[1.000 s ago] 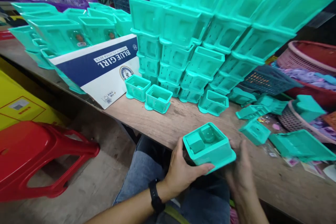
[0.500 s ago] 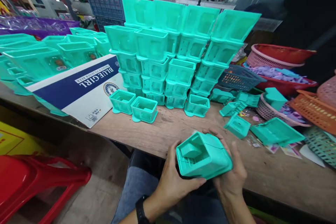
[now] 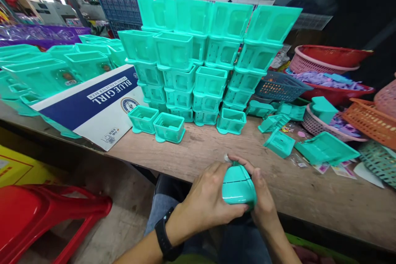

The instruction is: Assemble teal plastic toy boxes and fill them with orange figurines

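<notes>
A teal plastic box (image 3: 239, 185) is held at the near edge of the wooden table (image 3: 324, 198), its smooth closed side turned toward me. My left hand (image 3: 207, 200) wraps round its left side, fingers curled over it; a black watch sits on that wrist. My right hand (image 3: 261, 202) grips its right side, with fingers over the top. A tall stack of like teal boxes (image 3: 204, 62) rises behind. Two single open boxes (image 3: 157, 123) stand in front of the stack.
A blue and white Blue Girl carton (image 3: 93, 105) lies at the left, with more teal boxes (image 3: 46, 72) behind. Loose teal parts (image 3: 324, 152) and coloured baskets (image 3: 334, 60) crowd the right. A red stool (image 3: 37, 218) stands on the floor at lower left.
The box has been turned in both hands from open side up to closed side toward me, and both hands have closed tighter round it.
</notes>
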### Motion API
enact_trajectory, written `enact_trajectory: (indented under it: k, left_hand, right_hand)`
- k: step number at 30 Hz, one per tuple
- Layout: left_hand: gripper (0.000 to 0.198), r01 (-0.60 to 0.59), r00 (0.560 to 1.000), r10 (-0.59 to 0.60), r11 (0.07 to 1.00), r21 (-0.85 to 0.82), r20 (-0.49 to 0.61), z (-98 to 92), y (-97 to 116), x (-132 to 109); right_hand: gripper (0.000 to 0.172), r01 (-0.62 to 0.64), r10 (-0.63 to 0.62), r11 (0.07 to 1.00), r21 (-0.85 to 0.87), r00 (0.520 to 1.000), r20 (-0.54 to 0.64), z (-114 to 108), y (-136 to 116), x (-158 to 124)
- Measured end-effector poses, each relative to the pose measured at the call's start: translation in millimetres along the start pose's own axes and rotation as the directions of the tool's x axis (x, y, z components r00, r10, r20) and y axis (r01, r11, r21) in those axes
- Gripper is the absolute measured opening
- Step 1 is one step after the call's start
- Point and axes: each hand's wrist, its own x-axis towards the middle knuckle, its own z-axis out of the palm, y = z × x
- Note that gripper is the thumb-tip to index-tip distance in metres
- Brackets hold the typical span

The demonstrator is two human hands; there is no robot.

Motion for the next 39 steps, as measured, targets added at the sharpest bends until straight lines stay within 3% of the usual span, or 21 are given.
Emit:
enact_trajectory:
  k: [4,12,18,22,25,28,30,32,34,39]
  left_hand:
    - [0.055,-0.028,1.000,0.028,1.000,0.013,0.001,2.5,0,1]
    - [0.065,-0.017,0.995,0.023,0.998,0.052,-0.100,7.5,-2,0]
    - [0.066,-0.060,0.997,0.065,0.992,0.109,-0.043,10.3,2,-5]
    - [0.095,-0.050,0.993,0.045,0.998,-0.043,-0.112,12.9,-2,-9]
    - [0.094,0.062,0.989,-0.082,0.985,-0.160,-0.122,11.5,-6,-11]
    - [0.076,0.096,0.985,-0.114,0.986,-0.137,-0.126,8.2,-6,-13]
    - [0.064,0.076,0.985,-0.085,0.995,-0.065,-0.148,6.6,-4,-13]
    - [0.051,0.055,0.990,-0.056,0.998,-0.012,-0.133,5.7,-1,-11]
    - [0.043,0.041,0.994,-0.038,0.999,0.020,-0.104,5.3,3,-10]
    - [0.038,0.036,0.997,-0.026,0.988,0.148,-0.071,5.2,11,-4]
  right_hand:
    - [0.058,-0.003,-0.003,0.998,-0.067,0.997,-0.079,5,-5,2]
    - [0.062,0.002,-0.012,0.996,-0.090,0.994,-0.110,7,-8,9]
    - [0.056,0.047,-0.055,0.995,-0.091,0.995,-0.086,1,-7,4]
    - [0.058,-0.004,-0.001,0.999,-0.038,0.992,-0.127,-6,-5,0]
    - [0.060,-0.045,0.044,0.999,-0.006,0.992,-0.121,-11,-4,0]
    - [0.057,0.083,-0.109,0.960,-0.267,0.991,-0.081,-13,-6,0]
    - [0.053,0.209,-0.247,0.846,-0.491,0.969,-0.012,-11,-9,0]
    - [0.049,0.309,-0.339,0.732,-0.608,0.938,0.069,-9,-13,-1]
    - [0.046,0.376,-0.393,0.683,-0.627,0.912,0.119,-6,-16,-1]
    - [0.043,0.423,-0.448,0.685,-0.593,0.886,0.114,-7,-19,2]
